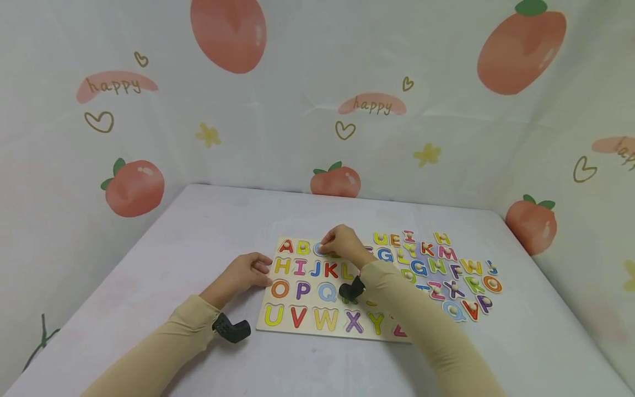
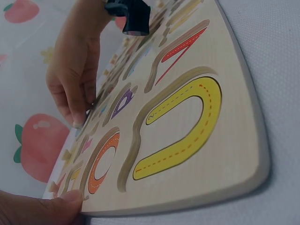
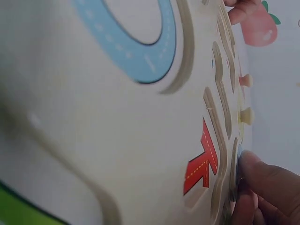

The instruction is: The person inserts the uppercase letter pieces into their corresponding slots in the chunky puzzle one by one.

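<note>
A wooden alphabet puzzle board (image 1: 308, 326) lies flat on the table, with coloured letter recesses in rows. My right hand (image 1: 342, 242) is over its top row, pinching a blue letter C puzzle piece (image 1: 319, 250) at the C recess. In the right wrist view, thumb and fingertips meet at the blue piece (image 3: 240, 151), which they mostly cover. My left hand (image 1: 244, 273) rests at the board's left edge, its thumb (image 2: 70, 199) touching the rim. Knobbed letter pieces A (image 1: 286, 246) and B (image 1: 303, 247) sit in the top row beside the C.
Several loose knobbed letter pieces lie to the right of the board, among them an orange O (image 1: 492, 284), a purple P (image 1: 484, 304) and a blue Q (image 1: 453, 311). A white curtain (image 1: 278, 127) printed with fruit stands behind and beside the table (image 1: 317, 366).
</note>
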Tool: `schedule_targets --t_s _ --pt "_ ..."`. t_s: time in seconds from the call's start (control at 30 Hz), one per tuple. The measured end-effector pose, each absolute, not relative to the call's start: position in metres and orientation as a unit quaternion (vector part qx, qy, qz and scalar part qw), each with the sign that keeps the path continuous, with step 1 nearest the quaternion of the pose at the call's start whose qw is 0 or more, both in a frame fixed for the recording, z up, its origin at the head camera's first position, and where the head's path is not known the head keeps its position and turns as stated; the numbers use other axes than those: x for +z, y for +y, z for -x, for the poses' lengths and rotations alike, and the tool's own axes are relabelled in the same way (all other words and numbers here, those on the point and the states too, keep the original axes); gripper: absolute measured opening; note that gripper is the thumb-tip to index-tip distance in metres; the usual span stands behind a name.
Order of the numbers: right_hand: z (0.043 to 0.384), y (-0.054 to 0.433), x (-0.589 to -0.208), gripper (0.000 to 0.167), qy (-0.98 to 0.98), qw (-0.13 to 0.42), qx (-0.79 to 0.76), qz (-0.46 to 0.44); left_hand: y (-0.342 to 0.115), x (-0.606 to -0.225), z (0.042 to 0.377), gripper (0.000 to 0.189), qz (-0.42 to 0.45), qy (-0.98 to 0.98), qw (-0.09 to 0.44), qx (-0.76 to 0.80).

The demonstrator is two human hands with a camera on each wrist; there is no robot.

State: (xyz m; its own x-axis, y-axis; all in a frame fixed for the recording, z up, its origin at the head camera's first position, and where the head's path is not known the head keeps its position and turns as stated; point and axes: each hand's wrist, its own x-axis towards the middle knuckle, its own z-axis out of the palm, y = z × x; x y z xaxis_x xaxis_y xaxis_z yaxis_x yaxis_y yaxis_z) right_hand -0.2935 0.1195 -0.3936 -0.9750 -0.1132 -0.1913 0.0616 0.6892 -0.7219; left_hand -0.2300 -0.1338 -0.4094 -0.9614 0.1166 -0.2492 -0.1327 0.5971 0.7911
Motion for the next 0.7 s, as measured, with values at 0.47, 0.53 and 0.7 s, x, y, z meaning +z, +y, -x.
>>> schedule_targets --t_s 0.47,0.53,0.7 --pt "0.2939 0.1169 -0.3923 0.016 0.911 0.13 -0.392 0.014 -0.135 -0.4083 0.2301 0.048 -0.007 0.887 0.136 0.441" --pt "0.2929 0.1171 -0.3918 0.018 0.912 0.128 -0.389 0.016 -0.1349 -0.4083 0.2301 0.048 -0.006 0.887 0.138 0.44" --pt "0.2889 0.1254 -0.3869 0.025 0.911 0.128 -0.392 0.02 -0.1336 -0.4078 0.2302 0.048 0.001 0.884 0.142 0.445"
